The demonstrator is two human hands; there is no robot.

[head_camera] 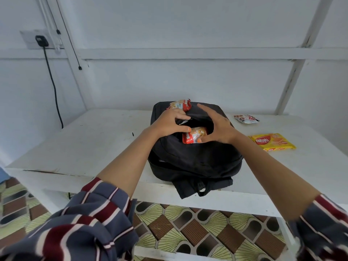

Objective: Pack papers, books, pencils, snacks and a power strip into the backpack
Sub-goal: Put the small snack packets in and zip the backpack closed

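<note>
The snack stage of the packing is judged to be under way but not finished. The black backpack [195,162] is laid flat on the white table [94,140], and its front pocket is held agape between the two hands. The upper lip of the pocket is gripped by the curled fingers [178,115] of the left hand [167,125]. The right hand [218,129] is spread, with its fingers stretched straight over the far side of the opening. Only its thumb is pressed against a red snack packet [194,135], which is lodged in the mouth of the pocket between the two thumbs, partly inside. That packet is counted as nearly packed.

Three snacks are not yet packed. A second red packet [180,104] is lying on top of the backpack just beyond the left fingertips, beside the tip of the right forefinger. A white packet [245,118] and a yellow wafer packet [272,141] are laid on the table to the outer side of the right hand, well apart from its fingers.

No papers, books, pencils or power strip are seen on the table. Whether they are already inside cannot be told, since the main compartment is hidden. If they are, only the snacks and the zips are left.
</note>
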